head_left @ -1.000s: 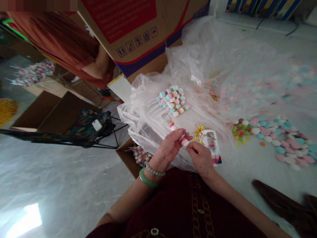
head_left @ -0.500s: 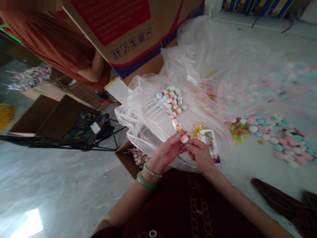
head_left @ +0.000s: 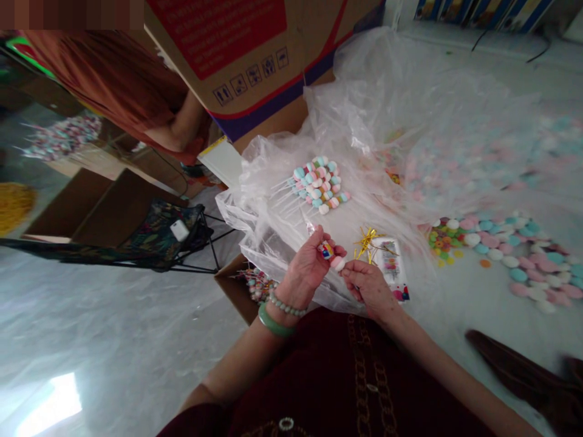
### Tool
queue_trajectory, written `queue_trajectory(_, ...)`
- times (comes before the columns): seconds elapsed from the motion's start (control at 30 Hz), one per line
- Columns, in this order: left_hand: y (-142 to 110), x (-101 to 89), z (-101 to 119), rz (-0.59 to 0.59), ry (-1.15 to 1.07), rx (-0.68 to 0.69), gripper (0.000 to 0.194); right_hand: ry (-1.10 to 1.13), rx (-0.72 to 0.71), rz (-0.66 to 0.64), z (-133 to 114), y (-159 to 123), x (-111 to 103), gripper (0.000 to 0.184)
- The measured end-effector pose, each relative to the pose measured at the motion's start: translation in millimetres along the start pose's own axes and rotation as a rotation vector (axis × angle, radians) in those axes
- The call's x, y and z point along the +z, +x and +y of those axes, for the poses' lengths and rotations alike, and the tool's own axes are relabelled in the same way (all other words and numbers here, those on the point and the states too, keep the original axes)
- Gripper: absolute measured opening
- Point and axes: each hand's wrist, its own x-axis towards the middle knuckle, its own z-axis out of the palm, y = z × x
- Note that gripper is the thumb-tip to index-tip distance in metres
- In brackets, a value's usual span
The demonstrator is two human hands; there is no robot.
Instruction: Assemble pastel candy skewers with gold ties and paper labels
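Seen from above, a person's two bare hands meet over a plastic-covered work surface, holding a candy skewer (head_left: 337,263) with a printed wrapper and a pink-and-white end. The left hand (head_left: 310,262) curls its fingers around the wrapped part; the right hand (head_left: 365,285) has thumb and fingertips pinched together on the white end, the exact contact too small to make out. Just beyond the hands lies a pile of marshmallow skewers (head_left: 319,183), sticks pointing left. Gold twist ties (head_left: 368,238) and a printed packet (head_left: 392,267) lie near the right hand, with loose pastel marshmallows (head_left: 540,264) farther right.
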Motion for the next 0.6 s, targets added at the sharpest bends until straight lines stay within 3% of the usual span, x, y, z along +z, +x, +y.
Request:
queue_trajectory(0.17, -3, -2.7, -8, 0.007, 0.03, 0.001, 0.034, 0.152, 0.088, -0.059, -1, 2, -2, 0.019)
queue_trajectory(0.33, -7, -1.5, -18, 0.008, 0.077, 0.009, 0.032, 0.181, 0.073, -0.125, 0, 5, 1, 0.021)
queue_trajectory(0.6, -3, -12.7, -12, -0.041, 0.073, -0.04, 0.039, 0.116, -0.004, -0.033, 1, 6, -7, 0.02)
